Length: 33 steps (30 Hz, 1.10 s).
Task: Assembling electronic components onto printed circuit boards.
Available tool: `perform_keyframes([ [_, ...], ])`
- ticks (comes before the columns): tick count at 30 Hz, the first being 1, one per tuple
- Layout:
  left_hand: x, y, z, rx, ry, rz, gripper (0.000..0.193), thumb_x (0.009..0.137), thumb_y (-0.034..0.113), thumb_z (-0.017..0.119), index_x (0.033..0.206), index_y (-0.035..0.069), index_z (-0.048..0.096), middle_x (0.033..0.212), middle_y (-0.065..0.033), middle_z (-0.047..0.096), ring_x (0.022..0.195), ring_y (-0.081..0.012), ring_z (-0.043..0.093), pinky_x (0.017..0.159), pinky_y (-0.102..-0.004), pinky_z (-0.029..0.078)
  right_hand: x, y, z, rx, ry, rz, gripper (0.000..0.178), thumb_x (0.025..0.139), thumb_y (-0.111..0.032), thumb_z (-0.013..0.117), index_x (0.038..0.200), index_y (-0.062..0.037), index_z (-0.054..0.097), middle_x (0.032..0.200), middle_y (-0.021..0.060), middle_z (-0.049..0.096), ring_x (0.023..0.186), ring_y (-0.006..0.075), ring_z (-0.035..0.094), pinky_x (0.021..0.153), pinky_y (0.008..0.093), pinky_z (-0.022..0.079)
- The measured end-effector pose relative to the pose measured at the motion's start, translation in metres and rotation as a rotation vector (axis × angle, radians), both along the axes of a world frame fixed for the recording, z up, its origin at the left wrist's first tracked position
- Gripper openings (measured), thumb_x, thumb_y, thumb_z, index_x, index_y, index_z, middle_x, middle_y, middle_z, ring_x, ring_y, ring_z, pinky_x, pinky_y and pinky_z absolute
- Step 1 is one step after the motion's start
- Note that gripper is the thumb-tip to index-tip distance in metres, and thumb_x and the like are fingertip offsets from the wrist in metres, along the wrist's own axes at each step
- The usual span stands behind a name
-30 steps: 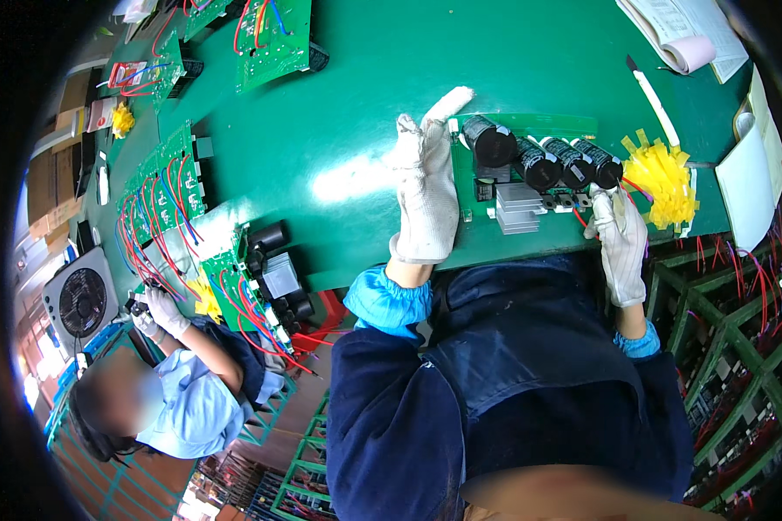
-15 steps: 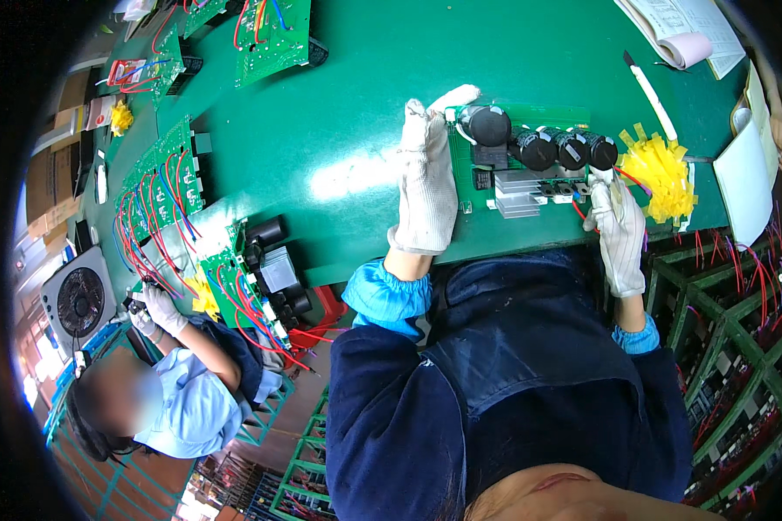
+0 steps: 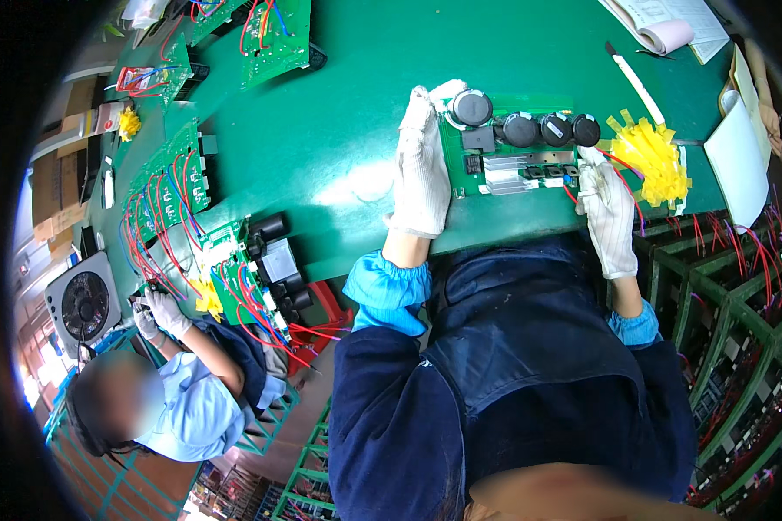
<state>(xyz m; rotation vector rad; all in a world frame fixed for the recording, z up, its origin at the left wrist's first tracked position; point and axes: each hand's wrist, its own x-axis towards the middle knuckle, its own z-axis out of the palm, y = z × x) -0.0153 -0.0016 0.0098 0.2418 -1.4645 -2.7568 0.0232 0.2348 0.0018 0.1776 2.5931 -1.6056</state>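
A green circuit board (image 3: 530, 106) is in front of me at the table's near edge, component side up. It carries several round black capacitors (image 3: 520, 129) and a silver finned heatsink (image 3: 500, 174). My left hand (image 3: 423, 169), in a white knit glove, is closed on the board's left edge, its thumb by the largest capacitor. At the right end my gloved right hand (image 3: 608, 208) has its fingers bent together by the board's lower right corner and red wires (image 3: 624, 165). Whether its fingertips grip the board or a wire is hidden.
Yellow strips (image 3: 650, 163) in a bundle and a white pen-like tool (image 3: 639, 87) lie on the right. Papers (image 3: 738, 161) overhang the right edge, above green racks (image 3: 730, 321) with wired boards. More boards (image 3: 274, 48) lie left, where a gloved co-worker (image 3: 191, 391) sits.
The view has shifted slightly. The board has moved a little left and away from me with both hands, and its capacitor tops face me more. Both hands keep their places at its ends.
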Motion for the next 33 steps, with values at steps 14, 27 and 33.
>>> perform_keyframes([
  [14,-0.003,0.006,-0.006,-0.054,0.054,0.143,0.049,0.101,0.036,0.048,0.131,-0.004,0.052,0.126,-0.0134,0.058,0.124,-0.0189,0.049,0.114,-0.034,0.03,-0.002,0.008,-0.023,0.396,0.415,0.127,0.044,0.088,-0.007,0.061,0.131,-0.0062,0.056,0.119,0.0164,0.065,0.103,0.036,0.064,0.086,0.0385,0.052],
  [27,0.001,0.004,-0.008,-0.402,0.12,0.121,0.034,0.101,0.024,0.044,0.114,0.0,0.065,0.117,-0.0099,0.064,0.11,-0.0182,0.058,0.1,-0.0307,0.041,-0.007,0.021,0.015,-0.073,-0.206,0.062,0.037,0.101,-0.032,0.051,0.121,-0.0029,0.062,0.07,0.0022,0.055,0.055,0.0093,0.051,0.054,0.026,0.04],
  [33,-0.002,0.0,-0.011,-0.314,0.08,0.111,0.032,0.1,0.022,0.047,0.114,-0.001,0.064,0.119,-0.0092,0.064,0.109,-0.0158,0.056,0.1,-0.0289,0.04,-0.01,0.014,0.021,-0.116,-0.16,0.028,0.034,0.101,-0.031,0.051,0.112,-0.0011,0.064,0.068,0.004,0.057,0.055,0.0121,0.053,0.054,0.028,0.042],
])
